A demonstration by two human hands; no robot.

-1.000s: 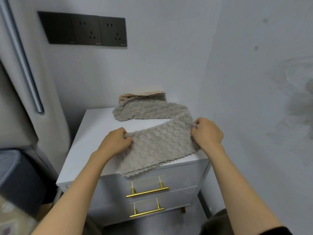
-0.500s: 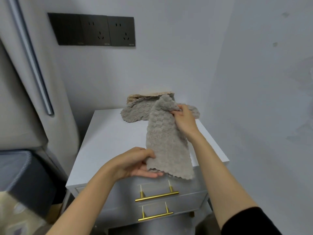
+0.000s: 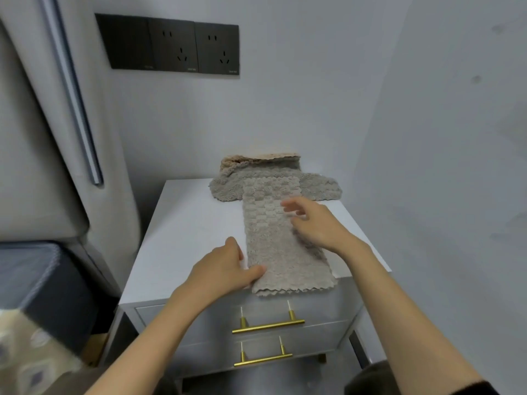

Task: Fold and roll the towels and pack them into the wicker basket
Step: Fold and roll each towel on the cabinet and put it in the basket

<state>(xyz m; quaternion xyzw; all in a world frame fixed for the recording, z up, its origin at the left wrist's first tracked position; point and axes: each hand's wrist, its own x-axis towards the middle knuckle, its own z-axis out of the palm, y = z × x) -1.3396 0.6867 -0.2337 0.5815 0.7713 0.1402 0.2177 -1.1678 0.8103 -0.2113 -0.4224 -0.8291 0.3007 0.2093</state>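
A grey-beige waffle towel (image 3: 273, 238) lies as a long folded strip on the white nightstand (image 3: 182, 238), running from the back pile to the front edge, which its scalloped end overhangs. My left hand (image 3: 225, 269) rests at the strip's near left corner with the thumb on the cloth. My right hand (image 3: 316, 223) is over the strip's right side with fingers spread and relaxed, blurred by motion. At the back lie a darker grey towel (image 3: 322, 186) and a beige towel (image 3: 256, 159). No wicker basket is in view.
The nightstand stands in a corner, with a wall close on the right and a wall with black sockets (image 3: 174, 47) behind. It has two drawers with gold handles (image 3: 268, 326). A grey padded headboard (image 3: 34, 166) and dark blue bedding (image 3: 42, 286) are at the left.
The towel, held up and hanging between both hands earlier, now lies flat as a strip on the nightstand. My right hand has let go of its top end and moved back over the middle.
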